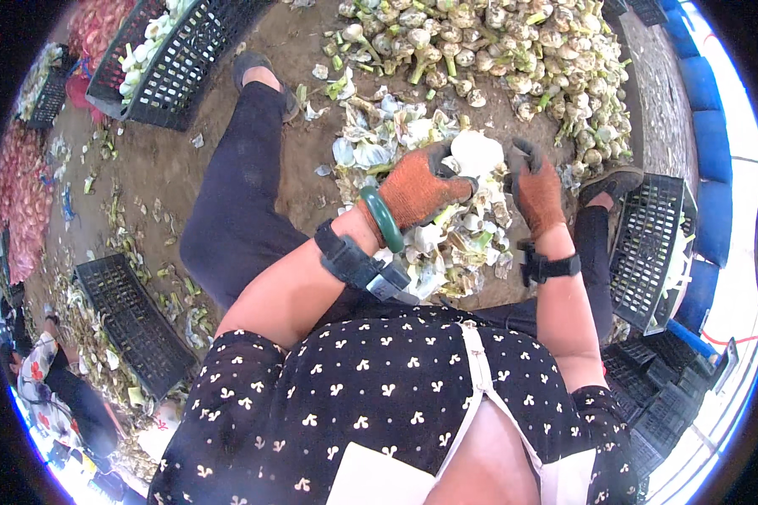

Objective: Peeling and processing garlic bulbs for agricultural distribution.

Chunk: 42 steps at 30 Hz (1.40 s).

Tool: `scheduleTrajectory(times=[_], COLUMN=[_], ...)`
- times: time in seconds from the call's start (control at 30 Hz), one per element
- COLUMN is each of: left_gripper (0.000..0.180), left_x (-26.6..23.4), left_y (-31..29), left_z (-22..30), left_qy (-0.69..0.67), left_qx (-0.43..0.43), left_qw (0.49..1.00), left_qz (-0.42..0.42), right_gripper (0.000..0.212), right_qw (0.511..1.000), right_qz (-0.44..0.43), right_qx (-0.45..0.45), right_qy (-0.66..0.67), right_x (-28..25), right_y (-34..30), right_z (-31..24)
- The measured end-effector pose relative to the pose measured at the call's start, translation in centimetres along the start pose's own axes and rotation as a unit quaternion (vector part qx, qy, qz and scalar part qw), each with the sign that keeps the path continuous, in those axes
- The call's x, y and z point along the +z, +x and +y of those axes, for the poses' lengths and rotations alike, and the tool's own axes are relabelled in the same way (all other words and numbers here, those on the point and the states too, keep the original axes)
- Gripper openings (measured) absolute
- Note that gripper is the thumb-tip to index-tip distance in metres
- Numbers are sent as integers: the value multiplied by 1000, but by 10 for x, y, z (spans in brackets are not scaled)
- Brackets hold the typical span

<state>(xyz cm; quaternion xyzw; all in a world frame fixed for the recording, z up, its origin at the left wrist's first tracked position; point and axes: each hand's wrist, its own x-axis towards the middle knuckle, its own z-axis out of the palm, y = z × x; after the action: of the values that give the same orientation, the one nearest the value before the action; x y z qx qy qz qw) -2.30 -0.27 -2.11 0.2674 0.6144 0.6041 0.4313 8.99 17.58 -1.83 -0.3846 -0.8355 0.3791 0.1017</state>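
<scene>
Head view: the left hand [417, 189] has fingers clamped round the white bulb [477, 157] beyond the heap's [497, 42] near edge, and a slackened grip could drop it, though I can't tell whether the right hand's [537, 189] fingers are closed.

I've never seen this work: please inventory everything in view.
Bulb: one, white, upper centre
Bulb heap: uncountable, whitish-brown, top right
Peelings: many, whitish, centre
Crates: several, black, both sides
Mesh sacks: several, red, left
Drum-like containers: row, blue, right
Other person: at least one, whitish sleeve, lower left
Shirt: one, black, bottom
Bangle: one, green, left wrist
Wristbands: two, black, forearms
Legs: two, dark, either side
Left hand: one, orange glove, holding bulb
Right hand: one, orange glove, beside bulb
</scene>
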Motion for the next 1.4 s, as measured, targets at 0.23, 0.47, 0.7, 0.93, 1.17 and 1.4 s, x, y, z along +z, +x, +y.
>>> scheduleTrajectory(times=[0.23, 0.47, 0.7, 0.93, 1.17, 1.4], left_gripper=[64, 69, 69, 69, 63, 66], left_x=[9, 13, 10, 6, 11, 6], left_y=[-2, -9, -9, -9, -7, -6], left_z=[-5, 17, 2, 8, -2, 1], left_qy=[277, 477, 440, 480, 462, 380], left_qx=[-3, -23, 37, 28, 84, 110], left_qw=[947, 874, 886, 869, 873, 904], left_qz=[165, 88, 143, 117, 130, 162], right_gripper=[22, 23, 27, 20, 31, 36], right_qw=[969, 928, 919, 974, 929, 954], right_qz=[50, 63, 47, 28, 19, 19], right_qx=[-210, -232, -152, -187, -222, -112], right_qy=[-120, -284, -361, -127, -295, -276], right_x=[3, 12, 22, 18, 24, 16], right_y=[-29, -35, -23, -31, -31, -13], right_z=[-55, -53, -38, -52, -39, -22])
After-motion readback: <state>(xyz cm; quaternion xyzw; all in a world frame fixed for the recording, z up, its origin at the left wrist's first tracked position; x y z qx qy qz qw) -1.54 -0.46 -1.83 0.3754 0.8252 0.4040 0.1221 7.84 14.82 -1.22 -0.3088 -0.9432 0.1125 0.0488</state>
